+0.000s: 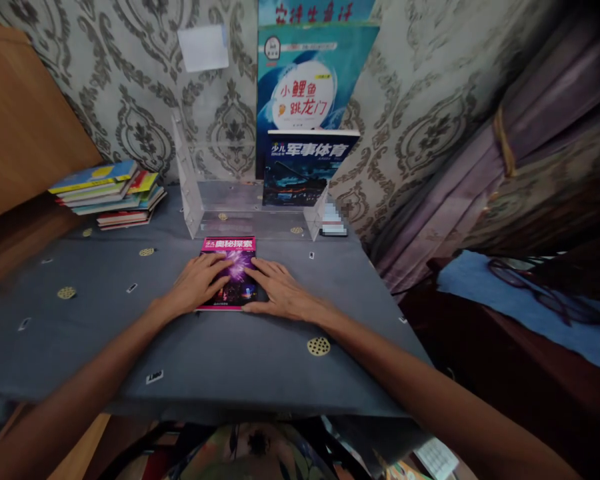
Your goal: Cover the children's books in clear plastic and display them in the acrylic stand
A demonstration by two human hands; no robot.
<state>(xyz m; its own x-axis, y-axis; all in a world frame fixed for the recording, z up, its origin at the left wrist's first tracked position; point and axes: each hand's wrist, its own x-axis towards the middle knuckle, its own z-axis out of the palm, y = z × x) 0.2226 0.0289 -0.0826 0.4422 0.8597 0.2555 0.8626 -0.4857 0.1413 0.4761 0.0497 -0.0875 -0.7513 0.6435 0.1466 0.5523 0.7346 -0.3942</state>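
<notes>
A book with a pink-and-purple cover (237, 270) lies flat on the grey tablecloth. My left hand (197, 280) rests on its left side, fingers spread over the cover. My right hand (280, 290) lies across its right edge, fingertips on the cover and thumb near the bottom corner. Just behind the book stands a clear acrylic rack (220, 197). In the rack's right part a dark blue book (300, 177) stands upright, cover facing me. Behind it, higher up, is a teal book (300, 80), with the top of another blue book (320, 10) above.
A stack of books (113, 190) sits at the table's back left, beside a wooden panel (25, 120). A pixelated item (333, 220) is right of the rack. Right of the table, glasses (530, 293) lie on a blue cloth (473, 277) near a purple curtain (460, 193).
</notes>
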